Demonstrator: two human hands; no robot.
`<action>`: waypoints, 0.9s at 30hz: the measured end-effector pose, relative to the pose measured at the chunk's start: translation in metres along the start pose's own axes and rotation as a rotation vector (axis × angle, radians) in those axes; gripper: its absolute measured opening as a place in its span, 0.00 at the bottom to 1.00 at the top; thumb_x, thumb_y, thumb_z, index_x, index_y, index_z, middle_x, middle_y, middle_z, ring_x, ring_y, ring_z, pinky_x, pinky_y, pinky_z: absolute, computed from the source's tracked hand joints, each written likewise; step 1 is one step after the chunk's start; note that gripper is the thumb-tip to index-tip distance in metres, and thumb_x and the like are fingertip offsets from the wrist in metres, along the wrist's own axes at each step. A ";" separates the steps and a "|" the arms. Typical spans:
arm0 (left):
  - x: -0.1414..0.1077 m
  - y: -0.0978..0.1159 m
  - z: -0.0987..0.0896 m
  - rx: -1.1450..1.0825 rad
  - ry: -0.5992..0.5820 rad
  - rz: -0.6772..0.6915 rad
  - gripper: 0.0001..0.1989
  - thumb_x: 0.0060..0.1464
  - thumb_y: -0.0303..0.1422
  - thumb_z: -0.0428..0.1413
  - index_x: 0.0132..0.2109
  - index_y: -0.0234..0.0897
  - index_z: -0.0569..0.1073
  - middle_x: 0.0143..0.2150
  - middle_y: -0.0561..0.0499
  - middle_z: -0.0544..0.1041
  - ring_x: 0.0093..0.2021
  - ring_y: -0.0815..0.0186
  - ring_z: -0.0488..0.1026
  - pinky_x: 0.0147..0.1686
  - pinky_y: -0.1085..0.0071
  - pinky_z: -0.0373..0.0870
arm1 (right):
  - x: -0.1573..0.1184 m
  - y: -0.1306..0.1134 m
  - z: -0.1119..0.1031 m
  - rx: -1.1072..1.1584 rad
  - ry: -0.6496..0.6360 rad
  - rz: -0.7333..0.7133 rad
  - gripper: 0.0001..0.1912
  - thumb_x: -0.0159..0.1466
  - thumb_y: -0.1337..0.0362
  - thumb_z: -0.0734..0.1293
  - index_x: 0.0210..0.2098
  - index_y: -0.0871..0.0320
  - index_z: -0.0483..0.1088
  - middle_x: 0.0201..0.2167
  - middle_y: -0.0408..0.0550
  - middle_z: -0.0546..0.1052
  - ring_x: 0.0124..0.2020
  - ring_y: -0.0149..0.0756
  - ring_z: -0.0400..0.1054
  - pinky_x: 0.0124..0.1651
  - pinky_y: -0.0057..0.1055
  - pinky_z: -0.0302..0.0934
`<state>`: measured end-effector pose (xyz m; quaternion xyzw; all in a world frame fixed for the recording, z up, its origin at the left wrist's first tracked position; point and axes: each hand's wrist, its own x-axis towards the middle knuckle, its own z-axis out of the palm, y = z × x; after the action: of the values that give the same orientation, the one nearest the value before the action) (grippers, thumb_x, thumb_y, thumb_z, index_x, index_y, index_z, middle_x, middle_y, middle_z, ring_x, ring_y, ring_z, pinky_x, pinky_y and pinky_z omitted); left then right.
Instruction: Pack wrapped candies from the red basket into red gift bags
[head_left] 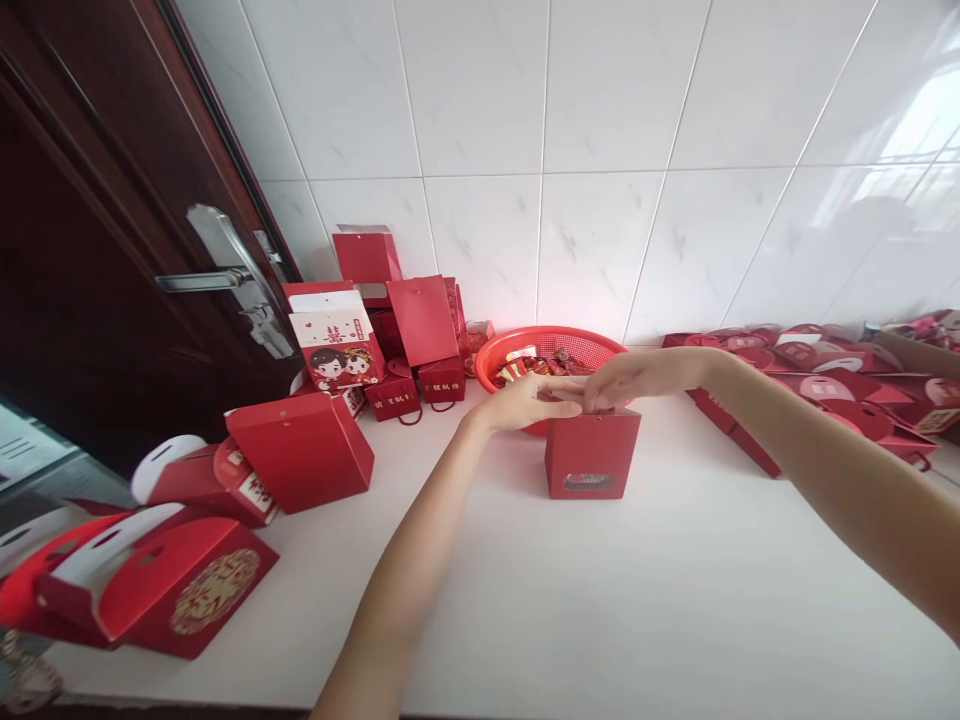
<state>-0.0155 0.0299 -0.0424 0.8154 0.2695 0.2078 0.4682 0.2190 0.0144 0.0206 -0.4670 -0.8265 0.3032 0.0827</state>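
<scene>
A red paper gift box (596,455) with a small oval window low on its front stands upright on the white table, its top open. My left hand (529,400) is closed at the top left edge of this box, thumb along the rim. From the right, my right hand (630,378) reaches over the opening with its fingers bent down and together at the rim. Its fingertips are partly hidden, so what they pinch does not show. Just behind the box sits a red plastic basket (491,350) with small wrapped sweets (574,368) in it.
Red gift boxes (300,450) stand at the left, some with handles and gold print. Several more (382,330) are stacked near the wall. Rows of filled-looking red boxes (817,350) lie at the right. A dark door (97,180) with a metal handle (202,281) borders the left.
</scene>
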 end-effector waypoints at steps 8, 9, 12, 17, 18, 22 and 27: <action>0.005 -0.002 0.004 0.165 0.081 -0.003 0.25 0.53 0.36 0.66 0.59 0.43 0.78 0.62 0.48 0.76 0.61 0.52 0.73 0.60 0.59 0.68 | -0.048 0.058 0.046 0.478 0.433 -0.075 0.38 0.51 0.43 0.78 0.55 0.53 0.72 0.54 0.58 0.77 0.55 0.52 0.73 0.56 0.49 0.69; 0.007 -0.002 0.007 0.179 0.121 0.016 0.22 0.53 0.34 0.65 0.56 0.42 0.79 0.59 0.47 0.78 0.58 0.53 0.75 0.59 0.59 0.69 | -0.047 0.061 0.056 0.491 0.422 -0.086 0.38 0.51 0.44 0.78 0.56 0.53 0.72 0.56 0.59 0.76 0.57 0.53 0.72 0.59 0.49 0.67; 0.011 0.000 0.013 0.147 0.236 0.095 0.16 0.56 0.32 0.62 0.51 0.39 0.82 0.54 0.46 0.81 0.53 0.55 0.78 0.56 0.59 0.72 | -0.042 0.058 0.075 0.587 0.494 -0.151 0.33 0.56 0.45 0.76 0.56 0.53 0.73 0.57 0.57 0.76 0.57 0.52 0.72 0.61 0.49 0.66; 0.012 0.010 0.019 0.041 0.333 0.244 0.18 0.58 0.33 0.59 0.55 0.37 0.79 0.58 0.44 0.79 0.58 0.53 0.75 0.56 0.59 0.73 | -0.042 0.044 0.079 0.835 0.568 -0.243 0.22 0.60 0.46 0.74 0.45 0.55 0.78 0.44 0.52 0.82 0.44 0.47 0.77 0.50 0.44 0.72; 0.011 0.011 0.020 0.026 0.341 0.238 0.20 0.58 0.34 0.59 0.57 0.38 0.77 0.58 0.44 0.79 0.57 0.53 0.76 0.54 0.59 0.74 | -0.043 0.043 0.078 0.853 0.593 -0.242 0.20 0.60 0.47 0.75 0.41 0.55 0.79 0.41 0.51 0.82 0.41 0.45 0.77 0.47 0.42 0.72; 0.013 0.008 0.023 -0.037 0.346 0.211 0.28 0.60 0.36 0.59 0.66 0.40 0.68 0.58 0.43 0.79 0.49 0.56 0.80 0.49 0.60 0.77 | -0.043 0.044 0.082 0.877 0.676 -0.238 0.16 0.59 0.48 0.75 0.32 0.55 0.77 0.33 0.47 0.81 0.35 0.41 0.75 0.40 0.37 0.72; 0.021 -0.002 0.030 0.067 0.429 0.272 0.27 0.58 0.35 0.60 0.65 0.41 0.70 0.67 0.43 0.70 0.63 0.53 0.71 0.57 0.62 0.72 | -0.043 0.050 0.091 0.882 0.709 -0.288 0.16 0.61 0.49 0.74 0.33 0.55 0.76 0.34 0.47 0.81 0.35 0.39 0.75 0.40 0.35 0.71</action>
<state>0.0179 0.0250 -0.0568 0.7964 0.2573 0.4282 0.3408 0.2401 -0.0406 -0.0751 -0.3445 -0.5993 0.4294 0.5812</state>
